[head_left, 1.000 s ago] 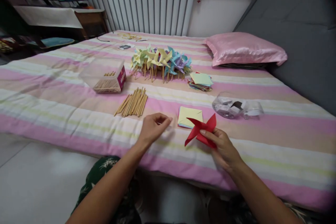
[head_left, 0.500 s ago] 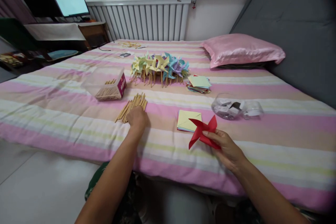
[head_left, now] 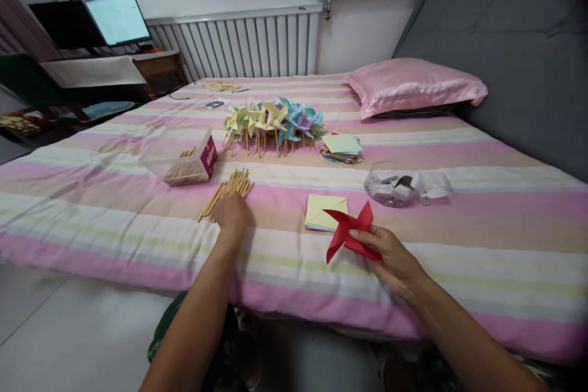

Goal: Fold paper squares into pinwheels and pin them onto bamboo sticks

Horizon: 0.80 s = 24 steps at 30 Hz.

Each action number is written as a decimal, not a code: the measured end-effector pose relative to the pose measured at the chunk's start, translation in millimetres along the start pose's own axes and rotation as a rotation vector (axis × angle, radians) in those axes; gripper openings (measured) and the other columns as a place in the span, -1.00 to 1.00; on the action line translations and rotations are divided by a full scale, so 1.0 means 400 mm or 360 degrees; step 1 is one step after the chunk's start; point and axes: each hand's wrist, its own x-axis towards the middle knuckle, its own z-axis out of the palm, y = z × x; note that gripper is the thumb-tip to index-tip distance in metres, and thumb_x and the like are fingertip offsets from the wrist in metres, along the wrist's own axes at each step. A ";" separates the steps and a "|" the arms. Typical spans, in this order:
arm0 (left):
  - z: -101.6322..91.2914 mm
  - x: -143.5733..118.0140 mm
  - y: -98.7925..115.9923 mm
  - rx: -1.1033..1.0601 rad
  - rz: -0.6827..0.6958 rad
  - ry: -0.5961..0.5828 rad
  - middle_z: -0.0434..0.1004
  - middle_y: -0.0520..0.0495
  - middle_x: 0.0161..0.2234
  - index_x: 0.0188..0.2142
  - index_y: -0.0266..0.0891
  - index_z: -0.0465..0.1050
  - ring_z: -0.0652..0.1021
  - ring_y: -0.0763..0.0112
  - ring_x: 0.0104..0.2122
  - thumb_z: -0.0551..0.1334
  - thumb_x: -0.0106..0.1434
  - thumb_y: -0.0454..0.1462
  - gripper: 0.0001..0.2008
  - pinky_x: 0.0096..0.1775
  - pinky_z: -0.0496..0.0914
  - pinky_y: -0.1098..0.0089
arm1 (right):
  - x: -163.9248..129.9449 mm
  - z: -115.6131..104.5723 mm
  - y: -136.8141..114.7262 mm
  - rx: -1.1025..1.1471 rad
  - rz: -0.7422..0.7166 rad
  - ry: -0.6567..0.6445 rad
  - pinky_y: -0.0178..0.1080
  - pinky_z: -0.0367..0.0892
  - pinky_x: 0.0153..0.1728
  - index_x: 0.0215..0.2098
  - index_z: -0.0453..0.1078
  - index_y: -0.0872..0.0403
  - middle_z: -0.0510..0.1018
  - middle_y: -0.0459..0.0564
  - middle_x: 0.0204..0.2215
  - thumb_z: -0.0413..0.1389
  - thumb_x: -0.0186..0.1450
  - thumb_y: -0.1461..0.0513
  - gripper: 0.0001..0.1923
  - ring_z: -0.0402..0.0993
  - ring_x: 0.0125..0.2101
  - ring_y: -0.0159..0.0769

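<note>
Between the thumb and fingers of my right hand (head_left: pixel 388 251) is a red paper pinwheel (head_left: pixel 349 231), its blades curled toward the middle and no stick on it. Just behind it lies a stack of square paper (head_left: pixel 326 209) with a yellow sheet on top. My left hand (head_left: pixel 231 211) rests on a pile of thin wooden sticks (head_left: pixel 237 182); its fingers are hidden under the back of the hand. Further back, several finished pinwheels (head_left: pixel 275 119) in yellow, blue and purple stand close together on their sticks.
A clear plastic box (head_left: pixel 186 165) with sticks sits left. At right are a round clear container (head_left: pixel 390 187) with small packets, a smaller clear piece (head_left: pixel 435 187) beside it, and another paper stack (head_left: pixel 342 146). A pink pillow (head_left: pixel 413 86) lies on the striped bed (head_left: pixel 285 275).
The camera view has shifted slightly. My left hand stays at the stick pile, a little nearer me over it. The right hand still holds the red pinwheel in much the same place.
</note>
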 end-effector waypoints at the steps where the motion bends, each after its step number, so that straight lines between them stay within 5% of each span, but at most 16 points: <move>1: -0.005 -0.004 0.000 -0.0001 0.0002 0.0015 0.51 -0.57 -0.32 -0.30 -0.54 0.52 0.50 -0.22 -0.25 0.10 0.14 -0.33 -0.71 -0.30 0.32 0.03 | 0.000 0.000 0.000 0.0002 0.0002 0.0005 -0.33 0.39 -0.31 -0.38 0.51 0.14 0.59 -0.01 -0.40 0.30 -0.01 0.23 -0.79 0.48 -0.39 -0.33; 9: -0.023 -0.045 -0.025 -0.0434 0.0279 0.0085 0.56 -0.16 -0.39 -0.30 -0.22 0.53 0.52 0.15 -0.32 0.11 0.15 -0.18 -0.74 -0.27 0.33 0.28 | -0.004 0.002 -0.002 0.0015 -0.0089 -0.0090 -0.34 0.37 -0.32 -0.38 0.51 0.12 0.59 -0.03 -0.40 0.31 -0.01 0.23 -0.78 0.47 -0.39 -0.35; 16: -0.032 -0.129 0.005 -0.1558 0.0522 -0.0633 0.41 -0.01 -0.54 -0.38 -0.32 0.46 0.32 0.54 -0.62 0.21 0.09 -0.09 -0.70 -0.57 0.22 0.52 | -0.015 0.010 -0.007 -0.0169 -0.0308 -0.0196 -0.28 0.38 -0.37 -0.38 0.51 0.11 0.58 -0.04 -0.42 0.32 -0.03 0.19 -0.75 0.45 -0.43 -0.34; 24: -0.047 -0.167 0.028 -0.1523 0.0794 -0.0880 0.51 -0.04 -0.51 -0.39 -0.27 0.57 0.38 0.51 -0.56 0.26 0.08 -0.16 -0.78 -0.53 0.24 0.53 | -0.019 0.012 -0.020 -0.0344 -0.0624 -0.0358 -0.23 0.34 -0.33 -0.43 0.52 0.06 0.54 -0.05 -0.47 0.29 0.00 0.13 -0.80 0.43 -0.41 -0.29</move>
